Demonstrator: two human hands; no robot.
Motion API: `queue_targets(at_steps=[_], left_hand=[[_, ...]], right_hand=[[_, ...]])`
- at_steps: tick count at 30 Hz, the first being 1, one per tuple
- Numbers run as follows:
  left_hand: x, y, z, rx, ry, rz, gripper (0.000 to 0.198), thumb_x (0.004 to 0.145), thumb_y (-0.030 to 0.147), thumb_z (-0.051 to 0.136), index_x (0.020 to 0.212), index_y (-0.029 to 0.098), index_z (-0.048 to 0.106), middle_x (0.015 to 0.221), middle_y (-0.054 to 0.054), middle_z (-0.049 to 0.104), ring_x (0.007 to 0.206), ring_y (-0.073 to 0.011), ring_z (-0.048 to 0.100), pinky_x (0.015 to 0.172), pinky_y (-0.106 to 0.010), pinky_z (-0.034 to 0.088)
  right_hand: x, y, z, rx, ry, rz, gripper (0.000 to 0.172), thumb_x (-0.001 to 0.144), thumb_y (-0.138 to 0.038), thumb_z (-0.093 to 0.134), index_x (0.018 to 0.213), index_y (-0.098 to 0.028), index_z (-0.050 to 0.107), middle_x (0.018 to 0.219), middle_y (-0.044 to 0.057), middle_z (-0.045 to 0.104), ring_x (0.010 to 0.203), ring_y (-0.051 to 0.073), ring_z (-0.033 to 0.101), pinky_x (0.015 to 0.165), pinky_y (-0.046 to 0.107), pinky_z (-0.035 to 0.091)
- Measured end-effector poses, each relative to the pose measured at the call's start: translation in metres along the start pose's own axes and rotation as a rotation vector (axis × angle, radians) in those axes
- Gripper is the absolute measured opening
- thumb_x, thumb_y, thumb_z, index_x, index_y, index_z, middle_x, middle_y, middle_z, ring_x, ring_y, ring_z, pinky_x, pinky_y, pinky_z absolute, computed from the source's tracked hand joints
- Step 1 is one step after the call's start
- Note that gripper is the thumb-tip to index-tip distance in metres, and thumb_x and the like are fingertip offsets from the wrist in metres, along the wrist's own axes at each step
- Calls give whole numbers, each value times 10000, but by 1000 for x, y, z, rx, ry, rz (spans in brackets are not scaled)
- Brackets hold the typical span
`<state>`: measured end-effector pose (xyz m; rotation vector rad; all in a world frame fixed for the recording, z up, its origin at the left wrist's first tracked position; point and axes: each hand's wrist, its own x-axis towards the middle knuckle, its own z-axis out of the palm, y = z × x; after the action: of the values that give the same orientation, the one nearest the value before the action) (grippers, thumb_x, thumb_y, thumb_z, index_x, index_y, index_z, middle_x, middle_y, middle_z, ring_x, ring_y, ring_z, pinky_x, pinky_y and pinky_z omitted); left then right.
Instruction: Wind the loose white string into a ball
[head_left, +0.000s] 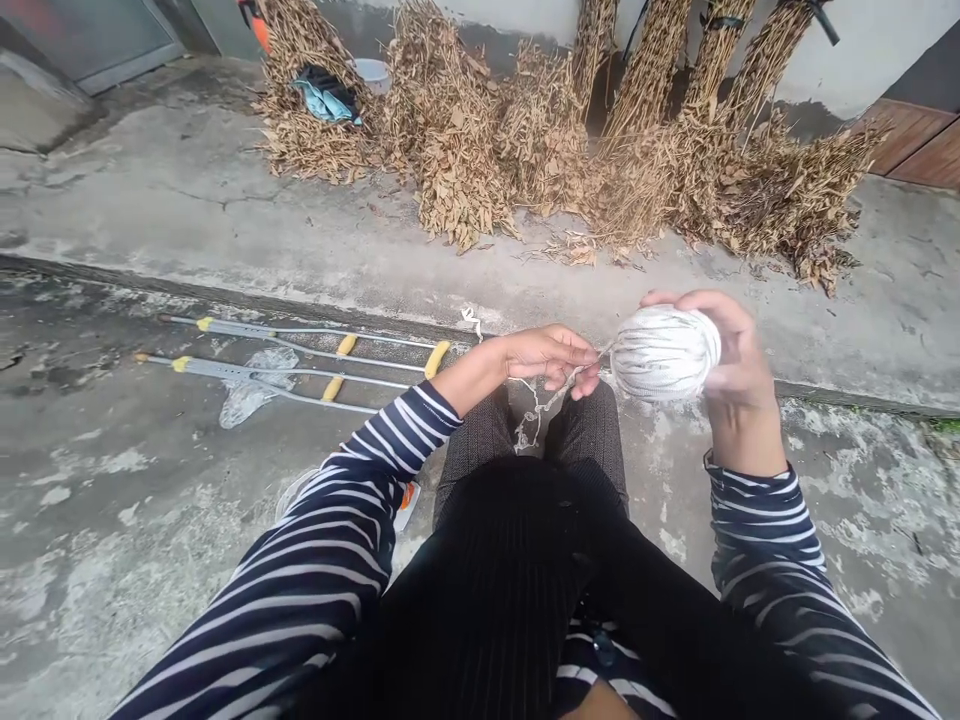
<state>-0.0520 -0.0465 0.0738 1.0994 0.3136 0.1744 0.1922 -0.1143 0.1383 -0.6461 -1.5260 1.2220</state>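
My right hand (pixel 739 345) is wrapped round a ball of white cord (pixel 661 352), held up in front of my knees at the right. From the ball's left side a strand of cord (pixel 604 350) runs to my left hand (pixel 555 357), which pinches it between thumb and fingers. Below the left hand, more loose cord (pixel 534 412) hangs in loops between my knees. A short curl of white cord (pixel 472 320) shows beyond my left wrist. The right fingertips behind the ball are partly hidden and a little blurred.
Two metal crutches (pixel 300 365) with yellow pads lie on the concrete at the left, over a clear plastic bag (pixel 259 388). A raised concrete step (pixel 262 240) crosses ahead. Bundles of dried stalks (pixel 465 130) lean on the wall; a blue-and-black cloth (pixel 328 95) rests on one.
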Motion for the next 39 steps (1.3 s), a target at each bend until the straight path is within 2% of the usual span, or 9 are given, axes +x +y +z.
queue_targets(at_steps=[4,8,16,21,24,27,31,36,39], left_hand=[[5,0,-5,15,-11,7,450,716,511,923,789,107,738,926,-162,788,815,-198,758,494,-192,493],[4,-8,-6,-27,109,43,442,728,473,922,756,100,687,736,-98,737,620,-136,690,497,-207,495],[-3,-39,2,-211,427,413,710,769,690,823,1202,158,639,598,20,671,405,-110,554,409,-203,398],[0,-45,0,-280,410,381,507,728,542,909,916,148,652,578,13,649,393,-102,542,395,-202,406],[2,-41,-4,-294,373,345,479,696,500,938,841,124,678,823,-90,760,652,-161,715,477,-217,510],[3,-32,-11,-149,356,283,466,735,487,917,890,82,747,1074,-186,776,907,-206,754,556,-208,540],[5,-12,-19,131,454,225,458,796,474,860,955,54,771,1014,-188,778,837,-179,728,486,-180,459],[11,18,-11,160,587,519,502,821,332,820,1257,126,679,1081,-126,777,951,-202,754,658,-253,598],[14,27,3,171,588,667,594,834,365,816,1346,139,618,954,-79,783,814,-160,747,753,-293,613]], right_hand=[[17,-12,8,-49,55,30,654,516,-484,995,1062,-273,703,1258,82,731,1196,354,696,1095,577,551],[35,-26,13,-126,92,-23,647,543,-410,1001,1074,-268,658,1250,65,716,1333,367,623,1155,562,522],[60,1,-1,-113,283,-20,636,599,-499,974,1123,-294,679,1097,18,729,1228,325,682,997,487,645],[62,15,-9,-27,330,41,638,650,-515,935,1194,-293,687,1226,36,723,1141,296,708,843,428,677],[63,7,-3,42,285,89,667,688,-557,883,1253,-262,684,1256,66,719,1047,278,725,700,363,671],[64,-5,6,100,245,159,669,707,-552,852,1269,-231,685,1248,84,728,926,244,727,550,290,618],[67,-15,11,159,246,187,630,693,-567,859,1195,-223,694,1158,67,750,802,188,698,508,253,598],[71,-18,7,188,250,190,568,711,-540,862,1158,-237,688,1074,47,756,798,180,707,536,251,619],[74,-18,8,229,281,212,555,709,-521,867,1152,-242,682,1010,31,757,764,170,708,513,236,611]])
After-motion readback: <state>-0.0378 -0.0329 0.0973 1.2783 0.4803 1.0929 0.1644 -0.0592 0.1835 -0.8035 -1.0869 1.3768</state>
